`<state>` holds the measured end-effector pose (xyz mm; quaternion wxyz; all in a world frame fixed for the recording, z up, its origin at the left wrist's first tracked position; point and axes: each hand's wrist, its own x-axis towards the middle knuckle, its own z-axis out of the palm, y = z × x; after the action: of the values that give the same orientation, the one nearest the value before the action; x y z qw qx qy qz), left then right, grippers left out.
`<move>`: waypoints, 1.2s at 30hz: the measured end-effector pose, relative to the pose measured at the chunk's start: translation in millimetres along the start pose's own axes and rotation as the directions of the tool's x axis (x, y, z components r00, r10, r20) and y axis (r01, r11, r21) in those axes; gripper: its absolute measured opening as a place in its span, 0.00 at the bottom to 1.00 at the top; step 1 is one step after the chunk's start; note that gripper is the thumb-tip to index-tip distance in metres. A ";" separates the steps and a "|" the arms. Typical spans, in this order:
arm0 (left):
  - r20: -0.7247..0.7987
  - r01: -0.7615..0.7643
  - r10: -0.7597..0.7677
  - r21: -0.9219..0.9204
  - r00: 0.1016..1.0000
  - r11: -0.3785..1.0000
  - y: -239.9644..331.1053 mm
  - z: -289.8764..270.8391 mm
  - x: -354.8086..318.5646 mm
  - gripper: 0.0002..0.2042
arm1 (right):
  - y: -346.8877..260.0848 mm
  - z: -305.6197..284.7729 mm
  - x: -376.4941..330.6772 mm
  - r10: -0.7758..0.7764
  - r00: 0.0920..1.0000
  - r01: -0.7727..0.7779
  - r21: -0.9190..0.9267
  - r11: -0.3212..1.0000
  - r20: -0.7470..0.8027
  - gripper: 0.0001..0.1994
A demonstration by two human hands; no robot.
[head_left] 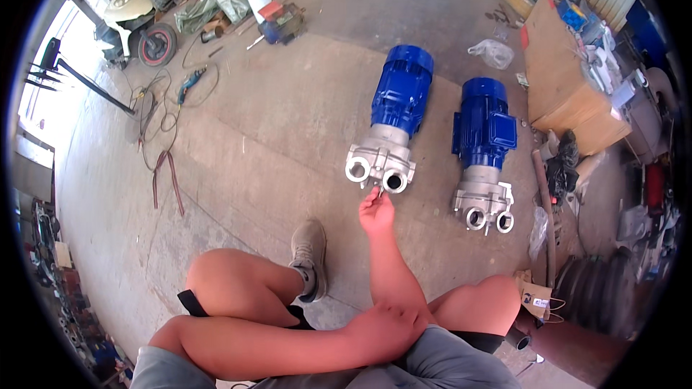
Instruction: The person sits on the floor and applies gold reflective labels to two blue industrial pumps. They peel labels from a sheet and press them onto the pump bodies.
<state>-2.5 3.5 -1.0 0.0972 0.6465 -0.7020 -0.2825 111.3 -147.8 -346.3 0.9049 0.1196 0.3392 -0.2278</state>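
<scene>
My right hand [377, 213] reaches forward to the front end of a blue motor with a silver metal pump head [380, 153], which lies on the floor. Its thumb and fingers are pinched together just below the two round ports; the small thing between them is too small to make out. My left hand [395, 318] lies closed against the crook of my right arm [395, 266], its fingertips hidden. To the right lies a second blue motor with a pump head [483, 155], its two ports also facing me. Neither hand touches that one.
A blue-green power drill [190, 86] and its cable lie on the floor at left. Behind it stand a scooter wheel [157, 45] and piled goods. A big cardboard box [559, 72], plastic bags and a pipe [542, 202] line the right side. My shoe [308, 245] is near the front.
</scene>
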 end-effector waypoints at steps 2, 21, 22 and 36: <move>-0.031 -0.036 0.036 0.015 0.999 0.999 -1.4 -3.1 0.4 0.14 | -1.2 -4.8 5.0 0.019 0.999 -0.019 -0.003 1.000 -0.040 0.16; 0.038 -0.042 0.040 0.063 0.998 0.997 -3.9 -4.6 -0.8 0.14 | 16.2 21.4 -13.1 -0.072 0.987 0.040 -0.208 0.977 -0.147 0.20; 0.030 -0.046 0.044 0.065 0.999 0.997 -3.6 -3.1 -0.6 0.14 | 16.0 11.7 -4.6 -0.116 0.985 0.085 -0.233 0.969 -0.126 0.20; -0.102 -0.031 0.040 0.089 0.994 0.996 -7.3 -6.3 -2.5 0.12 | 22.3 -0.5 14.6 -0.224 0.971 0.191 -0.282 0.940 -0.088 0.22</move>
<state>7.3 4.2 1.0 0.1101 0.6515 -0.7189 -0.2159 131.7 -133.0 -355.0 0.8617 -0.0286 0.4312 -0.2659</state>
